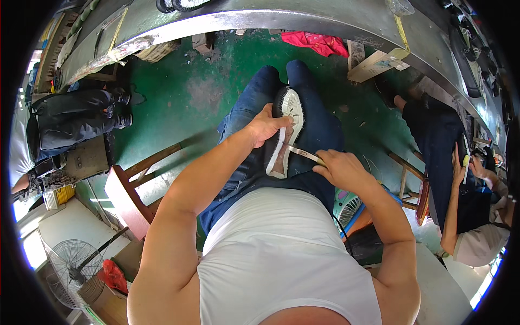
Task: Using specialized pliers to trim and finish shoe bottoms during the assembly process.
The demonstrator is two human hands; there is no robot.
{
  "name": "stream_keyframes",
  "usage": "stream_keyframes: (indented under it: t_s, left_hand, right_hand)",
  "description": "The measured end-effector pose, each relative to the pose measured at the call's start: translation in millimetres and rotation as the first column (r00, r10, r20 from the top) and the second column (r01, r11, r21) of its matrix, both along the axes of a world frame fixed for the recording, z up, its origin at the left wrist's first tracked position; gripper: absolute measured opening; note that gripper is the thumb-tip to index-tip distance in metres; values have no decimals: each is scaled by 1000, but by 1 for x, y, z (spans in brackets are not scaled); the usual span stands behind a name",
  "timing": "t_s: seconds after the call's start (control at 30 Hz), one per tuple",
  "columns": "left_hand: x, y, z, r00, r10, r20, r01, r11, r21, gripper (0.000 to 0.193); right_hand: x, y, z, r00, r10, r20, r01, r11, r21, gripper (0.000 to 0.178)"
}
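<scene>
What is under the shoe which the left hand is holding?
Beneath the shoe, the person's blue jeans show around its edges. Its downward side and the area directly below are covered, so contact there cannot be seen.

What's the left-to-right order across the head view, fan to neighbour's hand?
Wire-cage fan → left wooden stool → left hand → shoe sole → thin tool → right hand → right wooden stool → co-worker's hand.
</scene>
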State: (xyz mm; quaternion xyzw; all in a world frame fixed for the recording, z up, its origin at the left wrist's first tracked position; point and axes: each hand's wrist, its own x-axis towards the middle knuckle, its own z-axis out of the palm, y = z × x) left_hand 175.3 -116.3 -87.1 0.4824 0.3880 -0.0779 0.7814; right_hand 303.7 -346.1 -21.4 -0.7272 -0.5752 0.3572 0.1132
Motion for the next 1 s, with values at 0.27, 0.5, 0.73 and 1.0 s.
stream_keyframes:
  t_s: [0.27, 0.5, 0.73, 1.0]
  left_hand:
    - [-34, -29, 1, 965, -261, 40, 232, 912, 339, 99]
    - [-51, -52, -34, 991, -121, 62, 90, 922, 376, 97]
    - [-61, -52, -24, 976, -215, -36, 208, 869, 449, 107]
    - [-87, -41, -16, 903, -428, -28, 404, 827, 390, 117]
  right_hand:
    - [-7, -15, -17, 993, -122, 1, 120, 975, -187, 36]
    - [31, 8, 16, 832, -410, -374, 151, 816, -559, 44]
    - [10, 53, -31, 944, -274, -185, 250, 958, -142, 50]
    - [-21, 29, -5, 928, -228, -294, 271, 955, 116, 38]
